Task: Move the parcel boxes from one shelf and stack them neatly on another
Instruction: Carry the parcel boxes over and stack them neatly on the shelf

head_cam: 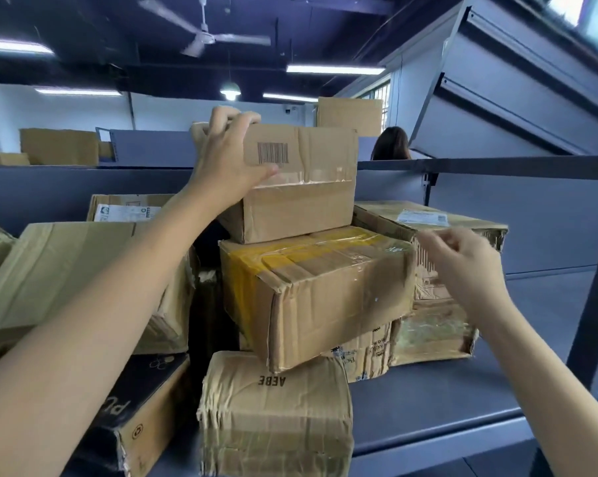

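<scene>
Landmark: the big brown cardboard box banded with yellow tape point(316, 287), sitting in the middle of the grey metal shelf point(445, 401); every place below is given from it.
Top box: a smaller plain brown cardboard box with a printed barcode point(301, 180) rests directly on the landmark, set toward its back left, with clear tape across its front face.
Left hand: the left hand point(230, 160) grasps the top box at its upper left corner, fingers hooked over the top edge and thumb laid across the front face just below the barcode.
Right hand: the right hand point(462, 266) hangs in the air just right of the landmark, touching nothing; its fingers are loosely curled and blurred, released and holding nothing.
Right neighbour: a battered brown carton with a white shipping label on top point(435, 263) stands against the landmark's right side, partly behind the right hand.
Front neighbour: a crumpled tan tape-wrapped parcel printed "AEBE" point(277, 414) lies in front of and below the landmark, touching its lower edge.
Left neighbours: a large brown box with a plain flat top point(63, 270) stands left of the landmark, across a dark gap; a black-topped cardboard box point(136, 418) lies below that one, at the shelf's front.
Background: beyond the landmark, past the shelf's back rail, a person's dark hair point(392, 144) shows.
</scene>
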